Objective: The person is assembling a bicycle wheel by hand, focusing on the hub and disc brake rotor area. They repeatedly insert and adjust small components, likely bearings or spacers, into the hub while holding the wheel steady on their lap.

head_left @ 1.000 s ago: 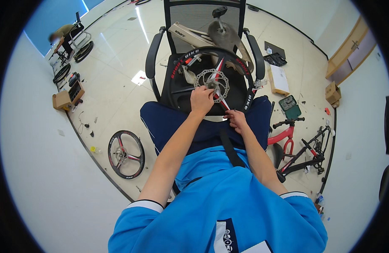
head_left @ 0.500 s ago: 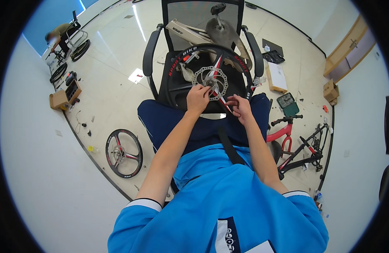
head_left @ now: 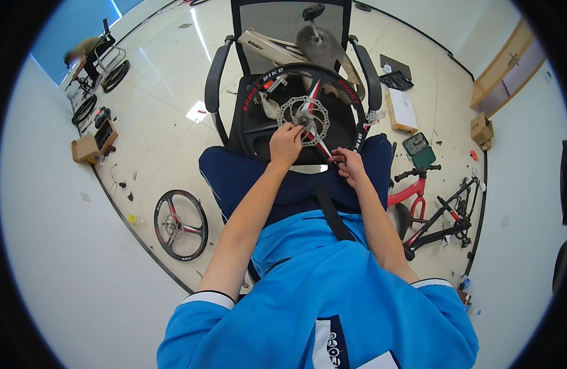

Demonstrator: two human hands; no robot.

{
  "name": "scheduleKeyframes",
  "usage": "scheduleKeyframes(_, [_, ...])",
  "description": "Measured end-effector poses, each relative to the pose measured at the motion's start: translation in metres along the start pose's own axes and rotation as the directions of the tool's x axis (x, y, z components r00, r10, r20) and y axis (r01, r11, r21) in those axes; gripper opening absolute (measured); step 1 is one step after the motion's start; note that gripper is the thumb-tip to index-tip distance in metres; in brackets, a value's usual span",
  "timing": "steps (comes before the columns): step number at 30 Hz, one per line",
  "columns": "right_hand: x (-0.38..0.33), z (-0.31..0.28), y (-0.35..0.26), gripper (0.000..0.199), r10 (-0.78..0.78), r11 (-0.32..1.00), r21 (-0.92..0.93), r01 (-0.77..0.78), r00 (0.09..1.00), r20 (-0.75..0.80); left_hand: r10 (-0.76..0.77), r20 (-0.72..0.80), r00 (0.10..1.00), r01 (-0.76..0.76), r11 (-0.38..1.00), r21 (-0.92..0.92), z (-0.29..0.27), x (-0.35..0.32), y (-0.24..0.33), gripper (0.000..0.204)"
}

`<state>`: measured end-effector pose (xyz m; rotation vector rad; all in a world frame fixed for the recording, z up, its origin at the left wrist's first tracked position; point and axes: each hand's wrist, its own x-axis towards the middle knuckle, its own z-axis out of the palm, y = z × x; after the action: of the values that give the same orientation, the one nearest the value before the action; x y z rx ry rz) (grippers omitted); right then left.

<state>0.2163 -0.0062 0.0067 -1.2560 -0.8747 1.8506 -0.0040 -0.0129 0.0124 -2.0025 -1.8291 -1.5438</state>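
A black bicycle wheel [head_left: 249, 128] with red and white spokes lies on the chair seat, against my thighs. A silver disc brake rotor [head_left: 324, 117] sits around its hub [head_left: 303, 121]. My left hand [head_left: 286, 146] is closed, thumb and fingertips pinched at the hub over the rotor's near side; whatever small part they grip is hidden. Near the lower end of a spoke [head_left: 321, 146], by the rim, my right hand [head_left: 347, 165] is open, its fingers partly bent and apart. I cannot tell whether its fingertips touch the wheel.
Behind the wheel, the chair [head_left: 217, 80] also holds a pale bike frame [head_left: 265, 46] with a crank. A second wheel [head_left: 204, 227] lies on the floor at left. A red bike [head_left: 412, 194], a black frame [head_left: 443, 221] and a green case [head_left: 423, 158] are at right. Another person [head_left: 86, 52] works far left.
My right hand has shifted slightly down and left, toward the near rim. My left hand stays at the hub, and the view has moved a little.
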Motion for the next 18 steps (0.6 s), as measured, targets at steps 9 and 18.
scheduleKeyframes(9, [0.001,-0.004,0.007,0.025,0.031,0.999,-0.015,-0.031,1.000,-0.002,0.033,0.047,0.998,-0.036,0.997,0.064,-0.003,0.003,0.002,0.012])
scheduleKeyframes(18, [-0.005,0.008,-0.003,0.033,-0.023,0.999,-0.025,0.023,1.000,0.004,-0.117,-0.004,0.993,0.117,0.993,-0.014,-0.001,0.003,0.008,0.017])
